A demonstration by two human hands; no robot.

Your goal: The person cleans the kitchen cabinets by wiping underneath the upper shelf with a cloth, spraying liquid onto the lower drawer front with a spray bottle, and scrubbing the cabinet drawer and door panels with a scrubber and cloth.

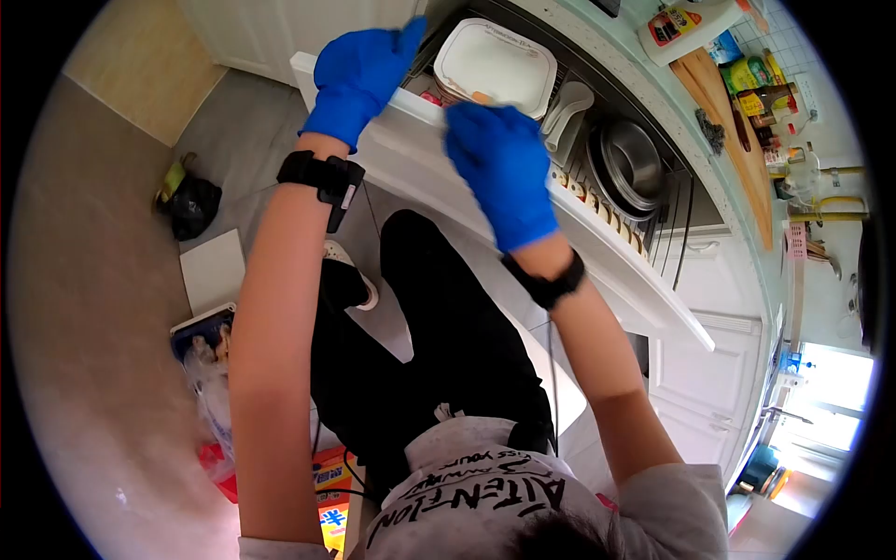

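Observation:
My left hand (359,79), in a blue glove, is over the left end of the pulled-out drawer's white front (411,154). One finger stretches out; the others are partly hidden. My right hand (499,173), also gloved in blue, is over the middle of the drawer front. Its fingers look bent and are blurred, close to the near edge of a stack of white rectangular dishes (495,63). What it holds, if anything, is hidden. White spoons (567,110) lie right of the dishes, beside stacked metal bowls (635,163).
A counter edge (644,75) curves above the drawer, carrying a large white bottle (686,28) and a wooden board (723,121). A black bag (194,210) lies on the floor at left. My legs (439,308) are close to the drawer front.

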